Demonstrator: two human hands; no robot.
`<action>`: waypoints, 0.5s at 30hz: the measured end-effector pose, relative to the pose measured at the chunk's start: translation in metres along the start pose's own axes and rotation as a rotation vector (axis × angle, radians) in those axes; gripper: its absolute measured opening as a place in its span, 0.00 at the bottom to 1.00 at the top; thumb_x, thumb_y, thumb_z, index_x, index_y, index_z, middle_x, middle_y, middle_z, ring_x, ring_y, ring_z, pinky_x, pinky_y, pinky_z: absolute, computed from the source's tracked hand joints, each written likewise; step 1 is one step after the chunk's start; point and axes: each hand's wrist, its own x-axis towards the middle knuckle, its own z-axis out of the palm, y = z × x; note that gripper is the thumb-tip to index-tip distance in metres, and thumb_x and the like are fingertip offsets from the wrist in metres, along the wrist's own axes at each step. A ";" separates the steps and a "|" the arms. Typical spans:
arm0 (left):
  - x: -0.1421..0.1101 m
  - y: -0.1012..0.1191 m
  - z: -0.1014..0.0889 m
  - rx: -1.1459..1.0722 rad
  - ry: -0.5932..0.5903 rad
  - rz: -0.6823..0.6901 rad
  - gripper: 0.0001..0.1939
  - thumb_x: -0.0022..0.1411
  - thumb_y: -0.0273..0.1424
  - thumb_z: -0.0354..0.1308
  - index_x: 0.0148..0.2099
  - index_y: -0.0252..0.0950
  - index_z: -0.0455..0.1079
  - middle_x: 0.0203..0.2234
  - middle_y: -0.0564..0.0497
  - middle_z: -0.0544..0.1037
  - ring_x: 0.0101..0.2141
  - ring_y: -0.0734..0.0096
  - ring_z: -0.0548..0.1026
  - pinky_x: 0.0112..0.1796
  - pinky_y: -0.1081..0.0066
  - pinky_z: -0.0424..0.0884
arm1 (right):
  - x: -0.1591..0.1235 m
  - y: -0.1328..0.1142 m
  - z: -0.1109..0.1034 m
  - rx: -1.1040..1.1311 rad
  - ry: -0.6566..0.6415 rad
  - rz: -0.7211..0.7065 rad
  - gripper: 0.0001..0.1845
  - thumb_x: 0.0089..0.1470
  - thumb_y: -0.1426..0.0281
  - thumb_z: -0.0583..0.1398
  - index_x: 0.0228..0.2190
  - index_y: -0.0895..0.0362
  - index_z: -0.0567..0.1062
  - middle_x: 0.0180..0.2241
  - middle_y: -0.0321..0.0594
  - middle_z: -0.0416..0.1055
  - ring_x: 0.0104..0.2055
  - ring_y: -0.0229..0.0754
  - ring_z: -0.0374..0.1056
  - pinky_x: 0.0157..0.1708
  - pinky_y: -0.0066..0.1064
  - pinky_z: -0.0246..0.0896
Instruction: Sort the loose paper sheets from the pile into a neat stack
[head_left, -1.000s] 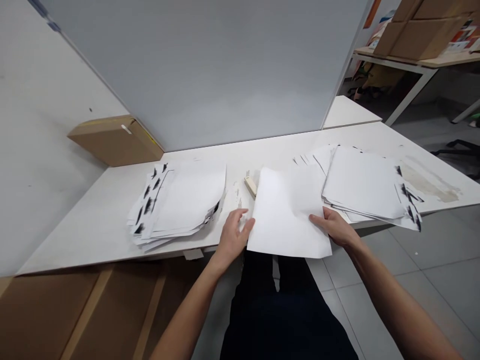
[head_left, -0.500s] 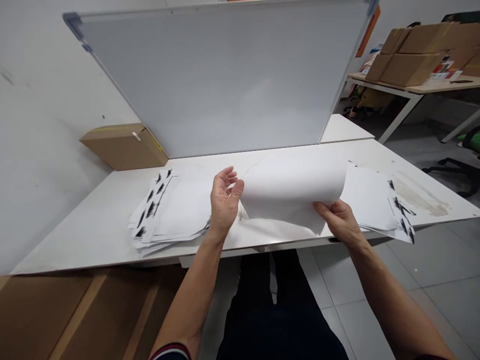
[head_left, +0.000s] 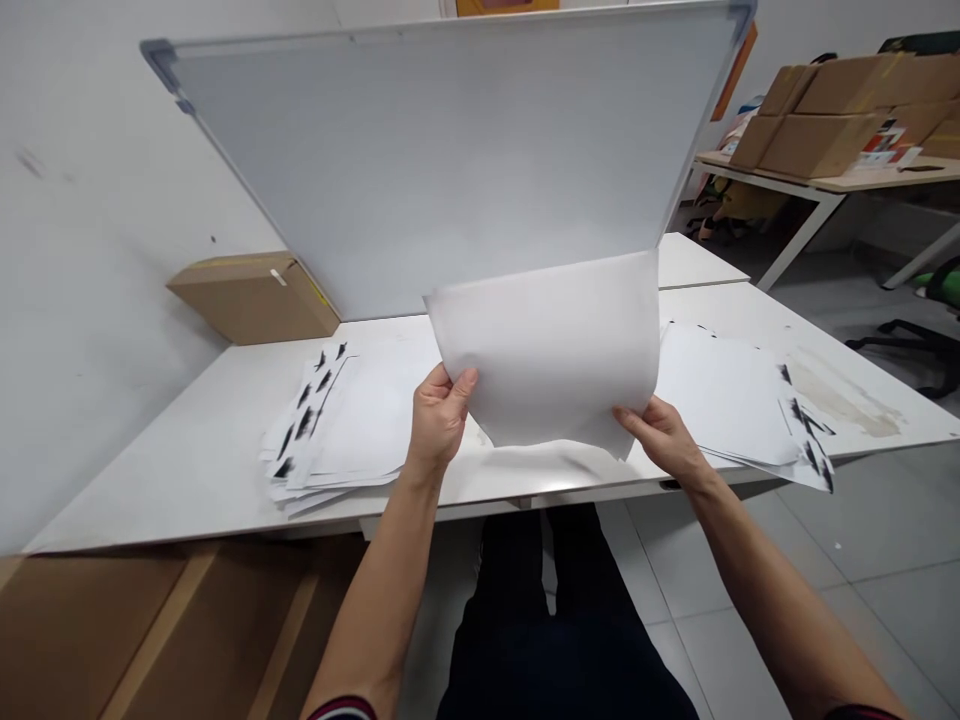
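Note:
A blank white sheet of paper (head_left: pixel 551 350) is held up and slightly bowed above the desk, between my two hands. My left hand (head_left: pixel 441 415) pinches its left edge, thumb on the near face. At the lower right edge, my right hand (head_left: pixel 660 435) grips it the same way. Whether it is one sheet or more, I cannot tell. To the left lies an uneven paper stack (head_left: pixel 367 415) with black smudges along its left side. Another stack of paper (head_left: pixel 727 395), with black marks on its right edge, lies to the right, close to my right hand.
A whiteboard (head_left: pixel 450 160) stands at the back of the white desk (head_left: pixel 180 440). By the wall is a cardboard box (head_left: pixel 255 300). More boxes (head_left: pixel 817 140) sit on another table at the right. Large brown cartons (head_left: pixel 202 630) stand below the desk at lower left.
My left hand, open beside the paper before, has closed on its left edge. The sheet has risen from a curled-over position and now stands more upright, facing me.

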 end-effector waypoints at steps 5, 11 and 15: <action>-0.008 0.003 0.013 0.107 0.017 0.155 0.11 0.55 0.34 0.60 0.41 0.37 0.71 0.36 0.50 0.78 0.41 0.68 0.74 0.42 0.68 0.70 | 0.006 0.012 0.007 0.199 0.021 0.027 0.16 0.53 0.66 0.60 0.45 0.50 0.72 0.47 0.38 0.72 0.48 0.45 0.67 0.47 0.38 0.63; -0.015 -0.006 0.013 0.169 0.021 0.140 0.13 0.57 0.37 0.57 0.42 0.36 0.70 0.35 0.49 0.77 0.39 0.70 0.73 0.39 0.71 0.70 | 0.006 0.021 0.014 0.243 0.016 0.077 0.16 0.51 0.64 0.61 0.43 0.52 0.73 0.46 0.39 0.72 0.47 0.46 0.68 0.48 0.41 0.63; -0.013 -0.005 0.012 0.177 0.048 0.195 0.11 0.58 0.38 0.56 0.40 0.37 0.69 0.31 0.51 0.75 0.35 0.73 0.72 0.36 0.73 0.68 | 0.007 0.018 0.013 0.212 0.031 0.059 0.16 0.51 0.64 0.61 0.44 0.52 0.73 0.46 0.39 0.73 0.47 0.46 0.68 0.49 0.40 0.62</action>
